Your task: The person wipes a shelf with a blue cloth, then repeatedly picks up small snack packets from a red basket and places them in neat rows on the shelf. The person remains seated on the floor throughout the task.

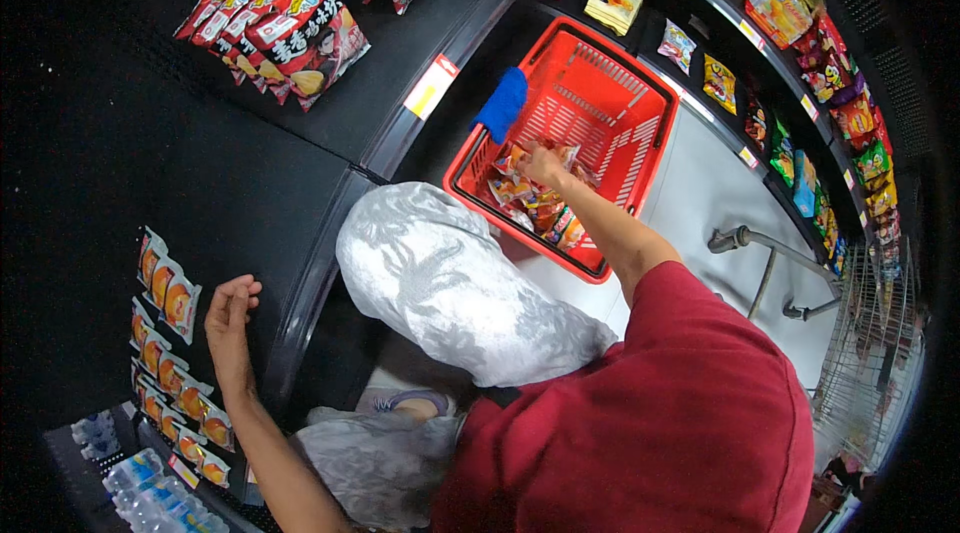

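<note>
My right hand (545,165) reaches down into a red plastic shopping basket (466,174). Its fingers are on a small orange-and-white snack packet (511,158), apparently gripping it, above several other packets (544,207) heaped at the basket's near end. A blue cloth-like wrap (502,104) covers part of the basket's handle and rim. My left hand (229,330) hovers over the black shelf (225,203) with loosely curled fingers and nothing visible in it. Just left of it stand rows of small orange-printed packets (180,304). My bent knee (420,270) is between the hands.
Large red chip bags (304,38) stand on the upper shelf, behind a price tag (431,87). Snack shelves (697,107) curve along the right. A wire shopping cart (862,353) is at far right on the pale floor (690,195). Bottled water packs (157,492) sit at lower left.
</note>
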`<state>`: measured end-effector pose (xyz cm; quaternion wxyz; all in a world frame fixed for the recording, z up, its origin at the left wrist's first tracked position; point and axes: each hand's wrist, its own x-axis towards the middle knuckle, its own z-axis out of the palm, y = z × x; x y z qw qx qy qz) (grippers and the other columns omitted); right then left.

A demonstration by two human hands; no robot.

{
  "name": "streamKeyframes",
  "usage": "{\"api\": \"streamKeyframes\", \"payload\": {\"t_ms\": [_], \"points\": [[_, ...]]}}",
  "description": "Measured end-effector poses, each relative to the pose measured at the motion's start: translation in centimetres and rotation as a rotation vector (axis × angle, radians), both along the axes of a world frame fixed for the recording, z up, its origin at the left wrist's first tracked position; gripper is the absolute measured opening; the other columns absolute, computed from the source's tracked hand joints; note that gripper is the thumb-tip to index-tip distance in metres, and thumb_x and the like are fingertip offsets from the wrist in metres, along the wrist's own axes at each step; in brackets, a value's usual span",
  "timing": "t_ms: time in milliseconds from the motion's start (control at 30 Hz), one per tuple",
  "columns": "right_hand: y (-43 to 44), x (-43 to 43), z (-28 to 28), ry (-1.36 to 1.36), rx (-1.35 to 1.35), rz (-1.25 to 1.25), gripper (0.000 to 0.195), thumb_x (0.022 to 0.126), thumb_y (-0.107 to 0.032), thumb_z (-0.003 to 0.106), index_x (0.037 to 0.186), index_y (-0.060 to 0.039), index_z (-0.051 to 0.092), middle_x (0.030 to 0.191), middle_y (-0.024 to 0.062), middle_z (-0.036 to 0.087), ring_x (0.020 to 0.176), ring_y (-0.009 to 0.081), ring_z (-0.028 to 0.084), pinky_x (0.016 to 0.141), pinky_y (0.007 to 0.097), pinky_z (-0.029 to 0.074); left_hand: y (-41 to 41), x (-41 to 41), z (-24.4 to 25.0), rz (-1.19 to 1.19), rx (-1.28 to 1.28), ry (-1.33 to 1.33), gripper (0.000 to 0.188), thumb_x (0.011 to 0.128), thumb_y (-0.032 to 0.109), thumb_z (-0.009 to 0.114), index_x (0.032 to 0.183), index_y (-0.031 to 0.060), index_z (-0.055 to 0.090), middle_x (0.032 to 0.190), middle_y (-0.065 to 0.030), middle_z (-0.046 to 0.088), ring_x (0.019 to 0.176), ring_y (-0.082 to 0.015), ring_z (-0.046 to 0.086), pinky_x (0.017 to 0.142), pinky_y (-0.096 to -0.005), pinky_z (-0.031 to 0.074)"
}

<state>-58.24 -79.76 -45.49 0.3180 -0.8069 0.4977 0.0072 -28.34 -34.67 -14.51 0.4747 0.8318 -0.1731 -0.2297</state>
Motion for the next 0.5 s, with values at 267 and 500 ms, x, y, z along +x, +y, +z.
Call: {"api": "streamKeyframes", "payload": {"t_ms": [267,500], "points": [[0.1,2.1,-0.9,0.222,-0.005,0.051,0.068,0.084,-0.041,0.068,0.136,-0.0028,0.047,0.117,0.0267,0.065,0.119,0.0414,0.057,0.098,0.0463,0.048,0.1,0.6,-1.0,-0.052,-0.028,-0.016,0.02,0.098,0.022,0.061,0.106,0.006,0.07,0.096,-0.0038,0.068,0.092,-0.0116,0.061,0.085,-0.0261,0.045],[-1.2,1.1,-0.7,0.366,-0.04,0.128,0.085,0.06,-0.066,0.078,0.113,-0.0014,0.065,0.114,0.0208,0.068,0.114,0.0391,0.061,0.095,0.0431,0.049,-0.4,0.1,-0.5,-0.072,0.008,-0.055,0.022,0.098,0.024,0.062,0.108,0.0058,0.07,0.095,-0.0034,0.067,0.09,-0.0116,0.058,0.085,-0.026,0.044]]}}
